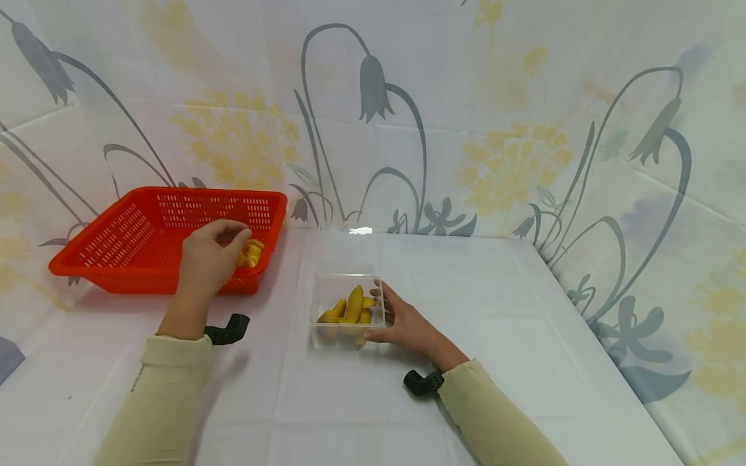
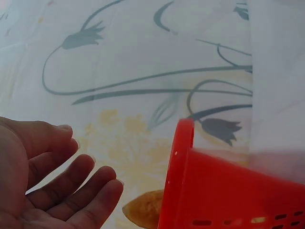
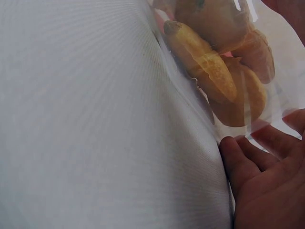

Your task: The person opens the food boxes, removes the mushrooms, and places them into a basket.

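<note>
My right hand grips the clear box at its right side, thumb at the front corner and fingers spread along the wall; they are parted just enough to take in that side. My left hand is empty, its fingers loosely bent and the thumb apart from them in the left wrist view.

The box sits on the white tabletop, in front of me and near the middle. Inside it, several yellow banana-shaped pieces lie heaped at angles, one leaning up over the others. A transparent lid stands raised at the box's far edge.

To the left of the box, and apart from it, is the red basket with slotted walls. My left hand hangs over its near right part, beside more yellow pieces lying in that end.

Beige sleeves cover my forearms, and a black device sits at each wrist. Behind everything hangs a flower-printed cloth.
</note>
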Demonstrator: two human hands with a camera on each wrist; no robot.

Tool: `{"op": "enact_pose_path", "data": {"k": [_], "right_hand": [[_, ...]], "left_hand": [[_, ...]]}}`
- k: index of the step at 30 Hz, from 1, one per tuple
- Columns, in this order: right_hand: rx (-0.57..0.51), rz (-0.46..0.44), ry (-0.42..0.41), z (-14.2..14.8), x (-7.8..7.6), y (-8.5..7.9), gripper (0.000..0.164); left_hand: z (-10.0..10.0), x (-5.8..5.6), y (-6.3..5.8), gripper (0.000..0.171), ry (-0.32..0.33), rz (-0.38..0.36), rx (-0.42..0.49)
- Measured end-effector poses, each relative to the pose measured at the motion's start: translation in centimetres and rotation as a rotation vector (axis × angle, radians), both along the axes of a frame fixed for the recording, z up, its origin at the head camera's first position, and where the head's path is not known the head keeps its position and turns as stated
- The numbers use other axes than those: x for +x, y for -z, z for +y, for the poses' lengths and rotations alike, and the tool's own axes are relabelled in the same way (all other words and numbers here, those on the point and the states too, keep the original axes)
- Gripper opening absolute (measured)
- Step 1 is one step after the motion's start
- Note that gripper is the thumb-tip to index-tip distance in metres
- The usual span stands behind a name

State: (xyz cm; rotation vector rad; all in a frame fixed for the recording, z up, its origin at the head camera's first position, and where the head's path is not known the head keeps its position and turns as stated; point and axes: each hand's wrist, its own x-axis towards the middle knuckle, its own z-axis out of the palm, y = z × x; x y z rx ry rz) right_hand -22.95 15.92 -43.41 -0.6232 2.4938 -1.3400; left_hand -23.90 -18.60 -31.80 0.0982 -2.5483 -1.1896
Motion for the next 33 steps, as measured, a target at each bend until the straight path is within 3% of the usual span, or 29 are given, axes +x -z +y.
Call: {"op": "enact_pose_path", "data": {"k": [18,33], "right_hand": [[0.003,0.01,-0.008,0.0,0.1,-0.1,0.111],[0.014,0.016,0.007,0.1,0.0,-0.1,0.11]], "left_hand": [[2.7,0.2,0.2,0.033,0.129,0.032,-0.013],[5.3,0.3,0.9,0.031,0.244,-0.052,-0.023]]}}
